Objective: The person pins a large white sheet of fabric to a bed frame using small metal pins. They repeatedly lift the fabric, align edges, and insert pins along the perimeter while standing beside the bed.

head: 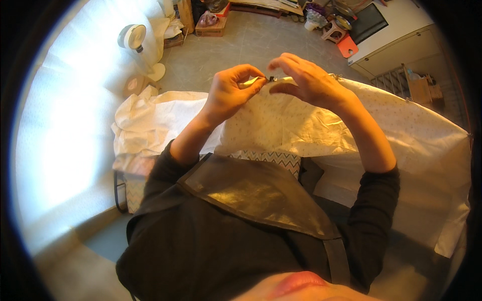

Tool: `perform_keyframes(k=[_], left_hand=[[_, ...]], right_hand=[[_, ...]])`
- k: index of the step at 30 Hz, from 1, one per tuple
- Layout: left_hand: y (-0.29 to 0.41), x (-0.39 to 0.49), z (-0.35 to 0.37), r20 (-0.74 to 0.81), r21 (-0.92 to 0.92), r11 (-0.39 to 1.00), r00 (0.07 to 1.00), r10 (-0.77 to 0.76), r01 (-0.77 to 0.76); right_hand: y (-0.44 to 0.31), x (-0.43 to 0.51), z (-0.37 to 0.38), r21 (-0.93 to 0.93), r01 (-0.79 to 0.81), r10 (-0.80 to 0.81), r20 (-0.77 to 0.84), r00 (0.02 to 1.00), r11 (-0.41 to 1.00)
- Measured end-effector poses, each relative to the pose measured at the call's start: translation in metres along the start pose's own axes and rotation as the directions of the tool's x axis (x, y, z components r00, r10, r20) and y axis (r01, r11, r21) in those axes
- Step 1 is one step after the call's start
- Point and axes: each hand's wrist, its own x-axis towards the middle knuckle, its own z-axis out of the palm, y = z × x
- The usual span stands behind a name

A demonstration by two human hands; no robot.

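My left hand (pixel 233 88) pinches the upper hem of a pale, finely spotted cloth (pixel 271 120), thumb against forefinger. Beside those fingertips, on the hem, sits a small dark clip (pixel 272 79). My right hand (pixel 310 81) hovers just right of the clip, thumb and fingers spread, with nothing visibly gripped. Further along the raised edge is another small fastener (pixel 336 76). From there the cloth stretches to the right side, where it hangs down. Its left part lies in a crumpled heap (pixel 135 120).
A zigzag-patterned surface (pixel 288 160) shows under the cloth, close to my apron (pixel 260 192). A white standing fan (pixel 133 37) is at left. Beyond are a cardboard box (pixel 211 28), a plastic stool (pixel 333 33), an orange board (pixel 347 47) and a cabinet (pixel 395 47).
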Motion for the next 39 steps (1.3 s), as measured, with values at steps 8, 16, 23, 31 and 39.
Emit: perform_keyframes(k=[8,16,23,31,39], left_hand=[[-0.006,0.002,-0.021,0.171,0.027,1.000,0.985,0.004,-0.009],[-0.081,-0.015,-0.062,0.088,0.554,0.807,0.978,0.190,-0.207],[-0.173,-0.055,-0.090,-0.140,0.689,0.712,0.940,0.312,-0.133],[-0.212,-0.132,-0.141,-0.252,0.615,0.786,0.960,0.119,0.064],[-0.211,-0.148,-0.180,-0.190,0.139,0.939,0.939,-0.286,0.314]], right_hand=[[-0.005,0.001,-0.019,0.197,-0.167,0.152,0.088,0.984,0.966],[-0.016,0.016,-0.070,0.086,-0.321,0.288,0.269,0.919,0.943],[-0.010,0.011,-0.094,0.096,-0.421,0.392,0.228,0.891,0.902],[0.002,-0.005,-0.115,0.072,-0.429,0.408,0.200,0.891,0.900],[0.018,-0.011,-0.135,-0.011,-0.417,0.412,0.174,0.894,0.909]])
